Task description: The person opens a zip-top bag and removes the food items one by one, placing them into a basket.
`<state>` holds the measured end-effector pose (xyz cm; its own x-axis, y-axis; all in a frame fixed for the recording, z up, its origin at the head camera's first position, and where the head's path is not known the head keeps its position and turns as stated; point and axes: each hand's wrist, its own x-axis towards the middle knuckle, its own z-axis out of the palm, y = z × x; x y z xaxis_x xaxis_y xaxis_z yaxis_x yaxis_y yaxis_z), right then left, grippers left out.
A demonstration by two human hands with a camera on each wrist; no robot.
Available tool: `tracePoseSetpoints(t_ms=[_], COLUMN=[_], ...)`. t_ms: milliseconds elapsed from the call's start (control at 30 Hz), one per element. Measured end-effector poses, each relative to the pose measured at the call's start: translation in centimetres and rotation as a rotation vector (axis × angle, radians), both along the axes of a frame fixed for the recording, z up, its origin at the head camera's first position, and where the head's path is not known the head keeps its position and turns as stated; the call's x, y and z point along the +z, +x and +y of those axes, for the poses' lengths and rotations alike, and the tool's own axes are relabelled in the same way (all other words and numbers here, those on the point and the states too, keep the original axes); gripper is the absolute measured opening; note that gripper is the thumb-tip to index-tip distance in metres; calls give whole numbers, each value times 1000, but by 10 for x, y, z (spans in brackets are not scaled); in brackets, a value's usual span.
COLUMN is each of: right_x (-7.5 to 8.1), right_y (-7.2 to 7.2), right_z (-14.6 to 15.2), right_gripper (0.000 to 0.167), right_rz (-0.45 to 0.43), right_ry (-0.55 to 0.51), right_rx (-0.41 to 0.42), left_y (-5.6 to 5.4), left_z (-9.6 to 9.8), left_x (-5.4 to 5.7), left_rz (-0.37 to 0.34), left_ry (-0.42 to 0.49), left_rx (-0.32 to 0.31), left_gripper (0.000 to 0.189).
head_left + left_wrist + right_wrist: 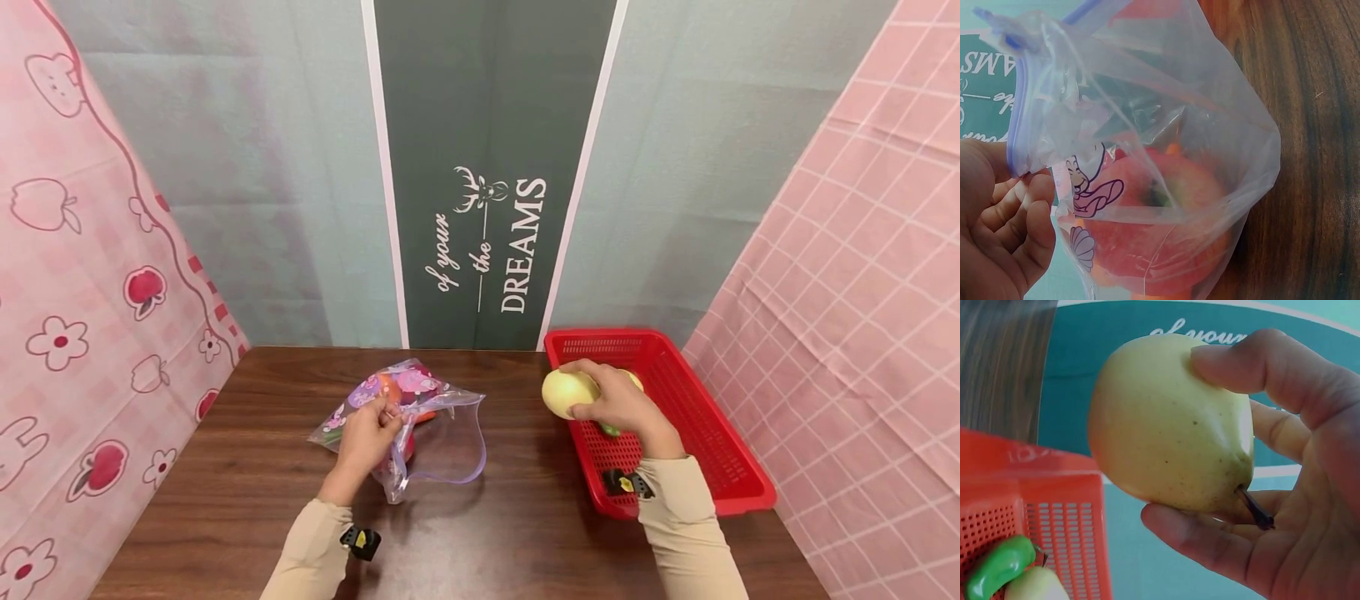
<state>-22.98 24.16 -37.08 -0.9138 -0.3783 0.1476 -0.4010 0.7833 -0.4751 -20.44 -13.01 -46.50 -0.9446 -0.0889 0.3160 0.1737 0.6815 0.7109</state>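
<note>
My right hand (618,402) holds a pale yellow pear (1169,425) above the basket's left rim, thumb on one side and fingers on the other; its dark stem points toward the palm. My left hand (366,442) pinches the purple-edged mouth of a clear zip bag (457,442) printed with pink and purple cartoon figures. The bag's mouth gapes to the right. Inside it, a red apple (1154,219) shows in the left wrist view, with orange pieces (388,387) around it.
A red perforated basket (708,417) stands at the right of the brown wooden table (510,533). In it lie a green pepper (1000,569) and another yellow pear (1036,586). Printed cloths hang behind the table and at both sides.
</note>
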Motion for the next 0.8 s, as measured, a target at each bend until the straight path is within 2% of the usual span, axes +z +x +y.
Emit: tracePoseSetpoints(t_ms=[167,567,800], right_x=[-4,-16,-27], right_y=[-5,-17,-29], right_z=[12,33,39], right_gripper=[59,57,56], right_rz=[-5,-18,-29], right_ry=[-23,-61,-51], right_rx=[-47,-87,-101], left_y=[0,-1,-1], left_z=[0,1,2], left_x=[0,2,2], left_rz=[-7,-6,-22], left_ry=[4,-5,-13], left_rx=[4,1,1], left_gripper=[13,13,13])
